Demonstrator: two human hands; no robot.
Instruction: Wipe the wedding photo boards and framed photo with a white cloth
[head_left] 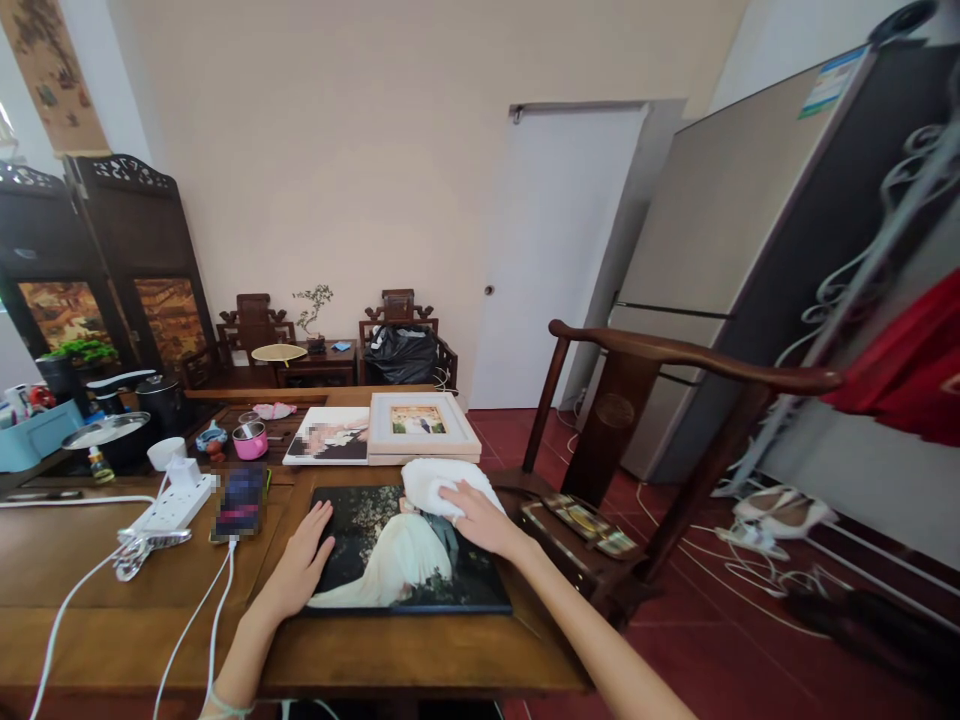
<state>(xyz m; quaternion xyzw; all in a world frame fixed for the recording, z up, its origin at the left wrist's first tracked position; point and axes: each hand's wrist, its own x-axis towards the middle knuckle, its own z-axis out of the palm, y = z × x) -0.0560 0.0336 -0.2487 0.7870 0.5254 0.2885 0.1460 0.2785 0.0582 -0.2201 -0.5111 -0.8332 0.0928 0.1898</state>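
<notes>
A dark wedding photo panel [390, 560] lies flat on the wooden table, showing a figure in a white dress. My left hand [306, 550] rests at its left edge, fingers stretched out and holding nothing. At the panel's upper right, my right hand [480, 515] presses on a white cloth [435, 485], its fingers over the cloth. Part of the cloth hangs past the panel's far edge. Just beyond lie a white-framed photo [465, 425] and another photo panel [330, 435].
Left on the table [420, 655] are a phone [240, 500] on a cable, a power strip [176, 505], a pink cup [250, 440] and a metal pan [105, 430]. A wooden chair [600, 430] stands close on the right, before a fridge [720, 210].
</notes>
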